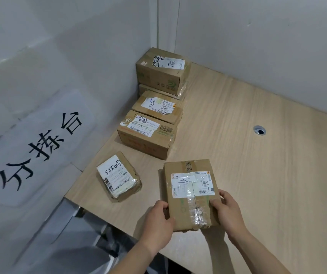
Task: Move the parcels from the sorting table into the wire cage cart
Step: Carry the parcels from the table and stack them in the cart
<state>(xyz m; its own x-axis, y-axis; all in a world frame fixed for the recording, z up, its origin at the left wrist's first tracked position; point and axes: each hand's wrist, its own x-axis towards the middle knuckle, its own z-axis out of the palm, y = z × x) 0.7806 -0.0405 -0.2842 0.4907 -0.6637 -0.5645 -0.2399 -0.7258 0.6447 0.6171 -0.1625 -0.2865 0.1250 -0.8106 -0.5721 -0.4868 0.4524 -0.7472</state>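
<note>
Two hands, left hand and right hand, are gripping the near parcel with curled fingers, its long axis pointing away across the desk.

Taped flat parcel at near table edge; five more parcels along left wall.

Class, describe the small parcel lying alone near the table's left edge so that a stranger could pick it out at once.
Start at the wall sign with large black characters, then look right to the wooden table. The small parcel lies near that left edge, apart from the row of boxes behind it. It is the smallest one, and its white label covers nearly its whole top.
</note>
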